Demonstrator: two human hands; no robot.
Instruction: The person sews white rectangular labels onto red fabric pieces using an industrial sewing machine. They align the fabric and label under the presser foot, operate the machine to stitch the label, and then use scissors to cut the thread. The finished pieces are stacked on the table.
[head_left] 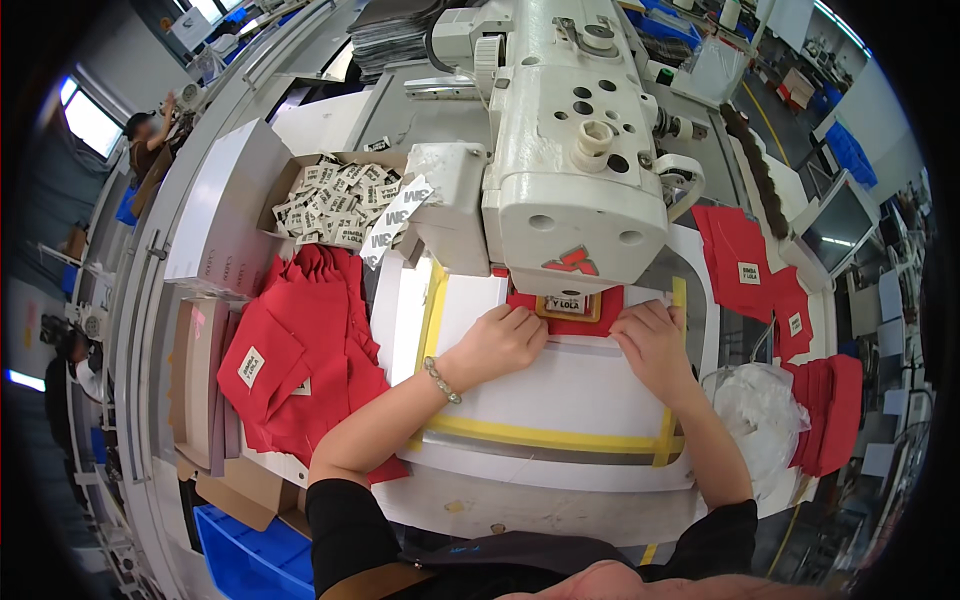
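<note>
Under the head of a white industrial sewing machine (575,190) lies a red fabric piece (612,308). A brass-coloured frame (598,307) sits on it around a pale label with dark lettering (566,303). My left hand (500,343), with a beaded bracelet on its wrist, holds the fabric's left edge with curled fingers. At the near right corner, my right hand (652,345) has its fingers and thumb closed on the fabric. The fingertips of both hands are partly hidden by the fabric and the hands themselves.
A cardboard box of loose labels (335,205) stands left of the machine. Nearer, labelled red pieces (320,350) lie heaped beside a long white box (230,210). More red pieces (735,262) and a crumpled clear plastic bag (757,420) are at right. Yellow tape (520,432) borders the white work surface.
</note>
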